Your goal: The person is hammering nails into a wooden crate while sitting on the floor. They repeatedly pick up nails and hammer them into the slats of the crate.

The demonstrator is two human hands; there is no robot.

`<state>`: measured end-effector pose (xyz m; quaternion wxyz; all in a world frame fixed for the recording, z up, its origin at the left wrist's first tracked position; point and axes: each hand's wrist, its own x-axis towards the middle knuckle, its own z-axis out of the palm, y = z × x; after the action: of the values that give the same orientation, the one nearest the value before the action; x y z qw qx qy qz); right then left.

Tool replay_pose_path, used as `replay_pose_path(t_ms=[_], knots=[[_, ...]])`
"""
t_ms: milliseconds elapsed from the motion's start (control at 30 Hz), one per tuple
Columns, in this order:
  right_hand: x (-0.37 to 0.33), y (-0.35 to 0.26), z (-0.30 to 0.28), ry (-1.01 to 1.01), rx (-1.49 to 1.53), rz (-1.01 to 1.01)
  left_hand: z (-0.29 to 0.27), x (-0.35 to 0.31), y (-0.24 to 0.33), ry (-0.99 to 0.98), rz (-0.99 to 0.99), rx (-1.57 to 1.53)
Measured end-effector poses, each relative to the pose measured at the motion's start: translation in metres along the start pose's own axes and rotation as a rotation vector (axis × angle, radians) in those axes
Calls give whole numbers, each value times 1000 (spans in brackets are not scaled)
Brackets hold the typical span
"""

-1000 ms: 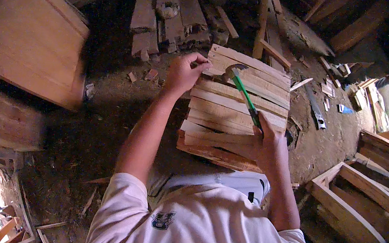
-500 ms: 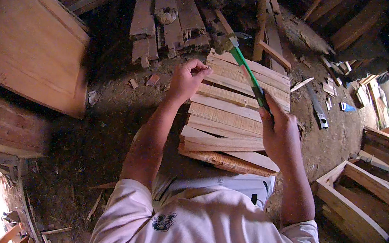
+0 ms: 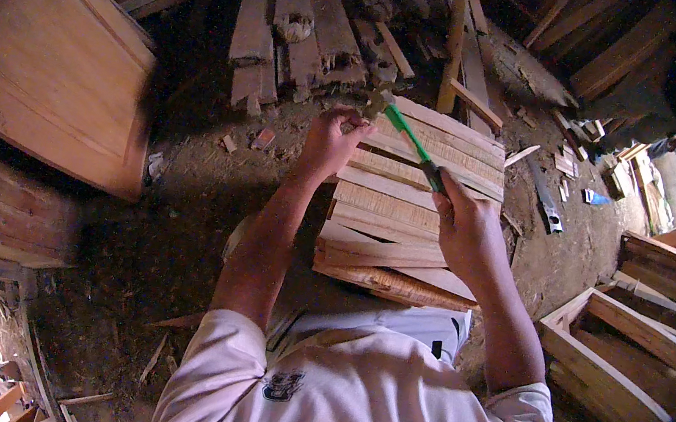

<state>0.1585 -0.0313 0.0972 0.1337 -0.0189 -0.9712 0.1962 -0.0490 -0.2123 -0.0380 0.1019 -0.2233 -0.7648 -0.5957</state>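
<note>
My right hand is wrapped round the dark grip of a hammer with a green handle. Its head is low at the far left corner of a stack of wooden slats, close beside my left fingertips. My left hand is closed in a pinch at the stack's left edge; whatever is between its fingers is too small to make out. The slats lie crosswise in front of my lap, side by side, with a few loose, slanted strips on the near end.
Rough old planks lie beyond the stack. On the dirt floor to the right are a handsaw and wood scraps. Wooden box frames stand at the near right. A large wooden panel is at the left. A person is partly visible at the far right.
The hammer has come down, its head moving from above the far planks to beside my left fingers. My right hand has shifted slightly left and nearer. My left hand keeps its pinch.
</note>
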Motion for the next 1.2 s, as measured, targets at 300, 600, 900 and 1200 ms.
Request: replay_pose_path(t_ms=[300, 600, 900, 1200], knots=[[-5, 3, 5, 6, 66, 40, -1, -2, 8, -8, 1, -22], [-9, -5, 8, 87, 139, 41, -1, -4, 0, 2, -35, -65], [-11, -14, 6, 69, 77, 22, -2, -3, -5, -11, -28, -51], [-5, -19, -4, 207, 170, 32, 1, -5, -4, -52, -72, -92]])
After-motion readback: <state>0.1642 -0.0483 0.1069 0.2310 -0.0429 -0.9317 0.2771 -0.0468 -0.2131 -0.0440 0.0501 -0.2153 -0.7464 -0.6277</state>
